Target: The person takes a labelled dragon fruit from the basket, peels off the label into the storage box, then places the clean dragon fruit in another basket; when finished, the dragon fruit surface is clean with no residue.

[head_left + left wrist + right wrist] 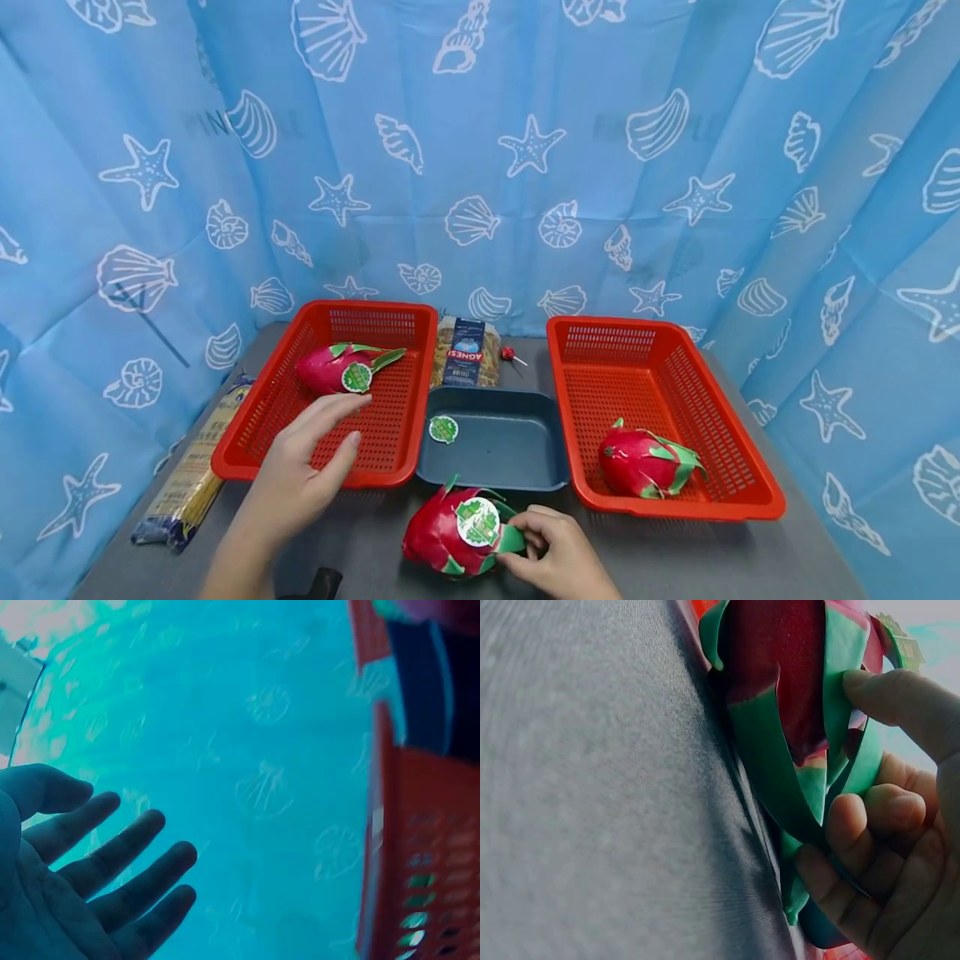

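A dragon fruit (442, 533) with a round green-and-white sticker (477, 522) lies on the grey table in front of the blue-grey tray. My right hand (551, 550) pinches its green leaf tips; the right wrist view shows thumb and curled fingers at the leaves (840, 682). My left hand (307, 467) hovers over the front of the left red basket (322, 479), fingers spread and holding nothing. In that basket a second dragon fruit (330, 367) bears a similar sticker. A third dragon fruit (637, 458) lies in the right red basket (675, 508), with no sticker visible on it.
The blue-grey tray (498, 450) stands between the baskets, with a round green sticker (443, 429) inside. Behind it are a bag of pasta (465, 350) and a red lollipop (508, 354). A packet of noodles (198, 458) lies left. A shell-patterned curtain (480, 167) surrounds the table.
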`<action>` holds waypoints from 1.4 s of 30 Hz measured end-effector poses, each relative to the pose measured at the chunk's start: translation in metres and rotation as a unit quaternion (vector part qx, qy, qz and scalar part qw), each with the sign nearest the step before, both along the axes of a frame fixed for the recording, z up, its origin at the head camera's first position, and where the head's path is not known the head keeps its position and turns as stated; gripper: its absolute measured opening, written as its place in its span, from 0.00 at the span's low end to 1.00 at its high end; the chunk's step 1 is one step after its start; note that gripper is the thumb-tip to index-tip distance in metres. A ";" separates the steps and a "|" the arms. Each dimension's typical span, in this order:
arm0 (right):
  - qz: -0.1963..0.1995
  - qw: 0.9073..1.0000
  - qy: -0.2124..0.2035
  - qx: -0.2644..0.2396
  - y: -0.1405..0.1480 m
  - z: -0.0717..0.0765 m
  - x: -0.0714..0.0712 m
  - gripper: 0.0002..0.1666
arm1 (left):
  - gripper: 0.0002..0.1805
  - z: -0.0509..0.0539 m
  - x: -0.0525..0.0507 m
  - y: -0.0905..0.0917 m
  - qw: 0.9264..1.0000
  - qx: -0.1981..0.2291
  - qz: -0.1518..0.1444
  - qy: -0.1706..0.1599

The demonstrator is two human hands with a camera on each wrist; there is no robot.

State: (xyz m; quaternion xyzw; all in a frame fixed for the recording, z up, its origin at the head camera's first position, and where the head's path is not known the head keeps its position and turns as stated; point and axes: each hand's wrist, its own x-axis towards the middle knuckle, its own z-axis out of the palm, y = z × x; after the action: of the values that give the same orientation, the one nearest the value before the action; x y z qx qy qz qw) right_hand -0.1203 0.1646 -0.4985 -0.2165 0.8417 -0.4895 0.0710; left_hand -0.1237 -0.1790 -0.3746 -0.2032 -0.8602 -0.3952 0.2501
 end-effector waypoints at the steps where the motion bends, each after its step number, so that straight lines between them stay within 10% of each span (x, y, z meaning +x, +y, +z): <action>1: -0.002 1.000 0.002 0.003 0.000 0.000 0.000 0.13 | 0.29 -0.002 0.002 0.003 1.000 -0.011 -0.002 -0.011; 10: -0.018 1.000 0.018 0.004 0.000 -0.003 -0.001 0.13 | 0.29 -0.035 0.021 0.035 0.987 -0.003 -0.055 -0.154; 22: -0.016 1.000 0.016 -0.001 -0.002 -0.005 -0.001 0.13 | 0.28 -0.080 0.027 0.053 0.953 0.011 -0.176 -0.248; 35: 0.000 1.000 0.017 -0.001 0.000 -0.006 -0.001 0.14 | 0.39 -0.103 0.024 0.060 0.933 0.013 -0.170 -0.317; 42: 0.006 0.996 -0.081 -0.030 -0.001 0.020 -0.002 0.27 | 0.39 -0.104 0.023 0.060 0.935 0.007 -0.169 -0.312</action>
State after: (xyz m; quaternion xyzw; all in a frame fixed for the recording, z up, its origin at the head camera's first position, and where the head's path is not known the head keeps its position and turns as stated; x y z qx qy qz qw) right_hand -0.1220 0.1640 -0.4789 -0.1829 0.8169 -0.5299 0.1357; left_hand -0.1009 -0.1193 -0.4783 -0.2099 -0.8453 -0.4810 -0.1001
